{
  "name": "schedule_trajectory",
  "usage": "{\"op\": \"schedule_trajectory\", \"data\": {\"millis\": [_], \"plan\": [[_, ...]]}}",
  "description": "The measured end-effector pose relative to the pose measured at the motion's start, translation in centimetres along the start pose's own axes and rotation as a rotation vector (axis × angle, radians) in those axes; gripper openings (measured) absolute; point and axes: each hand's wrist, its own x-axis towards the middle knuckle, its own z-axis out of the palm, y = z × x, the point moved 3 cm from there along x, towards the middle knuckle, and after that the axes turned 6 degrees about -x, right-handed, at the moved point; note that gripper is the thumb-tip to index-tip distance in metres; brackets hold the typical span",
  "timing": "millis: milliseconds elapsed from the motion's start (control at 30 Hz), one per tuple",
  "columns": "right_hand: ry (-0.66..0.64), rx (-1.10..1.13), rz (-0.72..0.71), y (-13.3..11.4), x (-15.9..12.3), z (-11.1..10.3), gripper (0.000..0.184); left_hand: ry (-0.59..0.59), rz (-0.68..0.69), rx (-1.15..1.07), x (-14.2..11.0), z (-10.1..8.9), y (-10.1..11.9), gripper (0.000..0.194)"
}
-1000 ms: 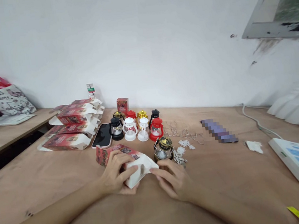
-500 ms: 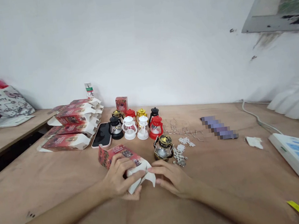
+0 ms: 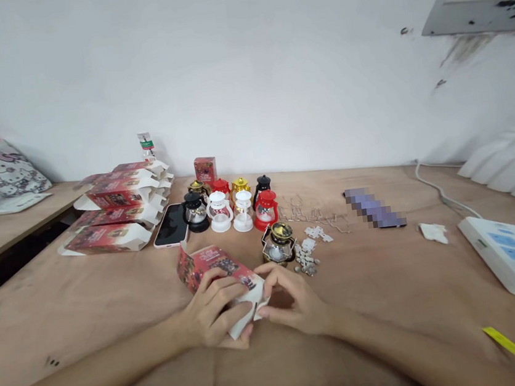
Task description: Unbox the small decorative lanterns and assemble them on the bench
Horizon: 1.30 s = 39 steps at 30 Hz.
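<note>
A red printed cardboard box (image 3: 221, 262) lies tilted near the front of the table, its white end flaps toward me. My left hand (image 3: 217, 309) is wrapped round the box near that end, thumb below and fingers across the top. With thumb and forefinger, my right hand (image 3: 285, 295) pinches a white flap at the box's right end. Just beyond my right hand stands a small bronze and black lantern (image 3: 278, 244) with a wire handle. Beside it lie a heap of coin cells (image 3: 306, 260) and some small white pieces (image 3: 318, 234).
Several small lanterns (image 3: 242, 211) in black, white, red and gold stand behind. A phone (image 3: 171, 226) and stacked red boxes (image 3: 109, 238) are at left. Wire handles (image 3: 311, 215), a blurred purple item (image 3: 374, 207) and a white device (image 3: 508, 251) lie to the right.
My right thumb and forefinger have closed on the box's end flap, which was sticking out before. The box has shifted slightly right in view.
</note>
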Motion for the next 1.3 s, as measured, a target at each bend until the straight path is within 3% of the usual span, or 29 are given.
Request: {"op": "schedule_trajectory", "data": {"millis": [300, 800, 867, 967, 1067, 1200, 1300], "plan": [[0.012, 0.096, 0.093, 0.3, -0.1, 0.3, 0.015, 0.002, -0.032, -0.023, -0.4, 0.0, -0.4, 0.028], [0.063, -0.016, 0.012, 0.3, -0.4, 0.4, 0.017, 0.028, -0.042, -0.017, -0.6, 0.2, 0.1, 0.022], [0.056, 0.023, 0.028, 0.6, -0.5, 0.6, 0.022, 0.031, -0.041, -0.021, -0.8, 0.2, 0.1, 0.022], [0.002, 0.101, 0.059, 1.0, -0.5, 0.8, 0.046, 0.016, 0.004, -0.053, -1.2, 0.1, 0.3, 0.023], [-0.095, 0.057, -0.022, 0.7, 0.0, 0.6, 0.065, -0.014, 0.059, -0.099, -1.5, 0.1, 0.9, 0.023], [-0.196, -0.009, -0.147, -0.1, 0.1, 0.4, 0.071, 0.033, 0.129, -0.122, -2.2, 0.1, 2.4, 0.019], [-0.103, -0.158, -0.179, 0.2, -0.7, 0.7, 0.065, 0.06, 0.036, -0.045, -3.3, 0.0, 3.1, 0.02]]}}
